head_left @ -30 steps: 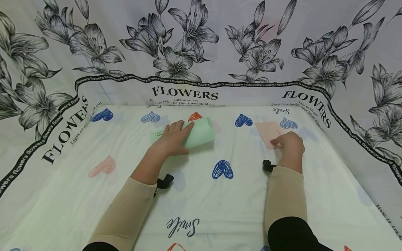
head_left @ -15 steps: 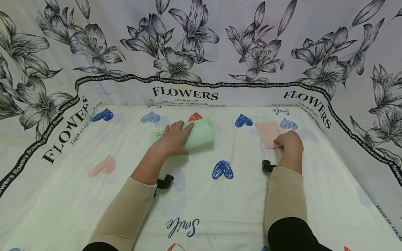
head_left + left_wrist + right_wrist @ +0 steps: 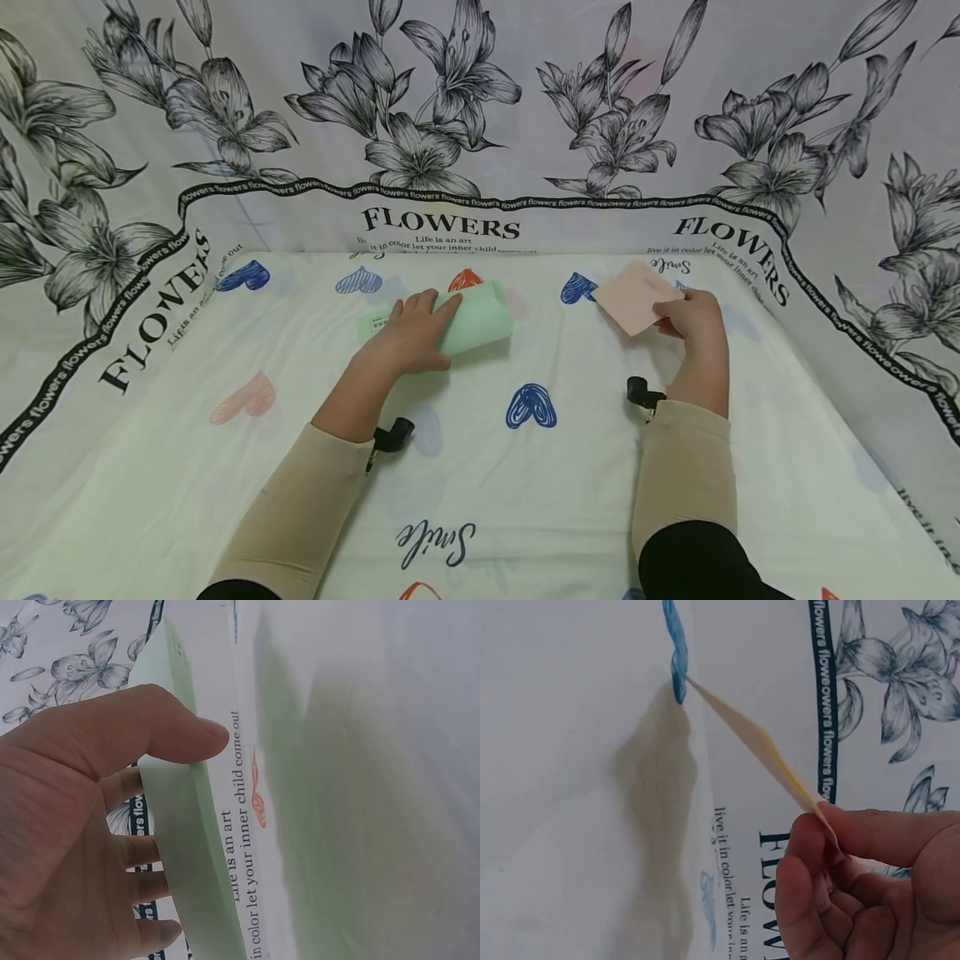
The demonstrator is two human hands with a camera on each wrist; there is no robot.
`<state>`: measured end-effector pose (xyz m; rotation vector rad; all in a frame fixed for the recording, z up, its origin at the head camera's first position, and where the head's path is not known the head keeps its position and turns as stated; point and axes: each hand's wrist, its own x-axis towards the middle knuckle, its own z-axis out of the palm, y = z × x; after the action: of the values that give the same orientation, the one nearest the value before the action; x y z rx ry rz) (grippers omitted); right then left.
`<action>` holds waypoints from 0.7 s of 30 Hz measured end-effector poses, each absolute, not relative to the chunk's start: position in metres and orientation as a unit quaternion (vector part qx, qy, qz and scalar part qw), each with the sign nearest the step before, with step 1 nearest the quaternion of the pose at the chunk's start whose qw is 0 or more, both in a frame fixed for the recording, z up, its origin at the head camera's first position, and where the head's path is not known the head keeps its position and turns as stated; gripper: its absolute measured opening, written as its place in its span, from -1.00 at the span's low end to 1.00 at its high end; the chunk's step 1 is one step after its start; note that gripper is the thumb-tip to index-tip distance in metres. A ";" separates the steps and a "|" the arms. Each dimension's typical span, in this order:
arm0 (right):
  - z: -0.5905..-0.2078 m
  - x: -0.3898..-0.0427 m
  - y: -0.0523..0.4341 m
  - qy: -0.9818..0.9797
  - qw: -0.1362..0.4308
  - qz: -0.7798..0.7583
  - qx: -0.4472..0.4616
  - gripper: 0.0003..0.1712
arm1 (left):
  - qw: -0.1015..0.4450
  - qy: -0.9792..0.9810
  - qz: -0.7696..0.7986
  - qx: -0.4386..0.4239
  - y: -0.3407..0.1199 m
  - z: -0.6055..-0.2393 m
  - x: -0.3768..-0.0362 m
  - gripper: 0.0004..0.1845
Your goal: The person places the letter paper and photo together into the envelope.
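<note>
Looking down on a desk (image 3: pixel 480 492) draped in a pale cream cloth (image 3: pixel 187 467), scattered with scribbled hearts: blue (image 3: pixel 531 406), pink (image 3: pixel 242 398), one orange-red (image 3: pixel 467 279) near the back edge. Carrying the script word "Smile" (image 3: pixel 436 542) toward the near side. Rising behind and along both sides, a white backdrop sheet (image 3: pixel 480 100) printed with large black-and-grey lilies (image 3: pixel 420 154), edged by a thin black band of repeated lettering (image 3: pixel 480 200). Showing "FLOWERS" (image 3: pixel 440 223) in bold black capitals along the foot, with small slogan lines beneath. Lying under soft, even light, casting only faint shadows across the cloth.
</note>
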<state>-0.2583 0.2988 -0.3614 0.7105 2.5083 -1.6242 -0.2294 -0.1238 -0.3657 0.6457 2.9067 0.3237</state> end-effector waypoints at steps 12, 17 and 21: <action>-0.357 -0.264 0.282 0.788 0.017 -0.590 0.178 -0.29 | 0.076 0.967 0.112 0.215 -0.123 -0.365 -0.229 0.14; -0.355 -0.265 0.270 0.817 0.026 -0.560 0.136 -0.27 | 0.079 0.968 0.110 0.212 -0.123 -0.366 -0.230 0.14; -0.352 -0.267 0.259 0.828 0.025 -0.550 0.110 -0.35 | 0.079 0.968 0.111 0.211 -0.124 -0.367 -0.230 0.14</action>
<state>-0.2671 0.2588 -0.3524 0.3402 2.5593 -1.6997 -0.2297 -0.1235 -0.3668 0.6327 2.8955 0.3330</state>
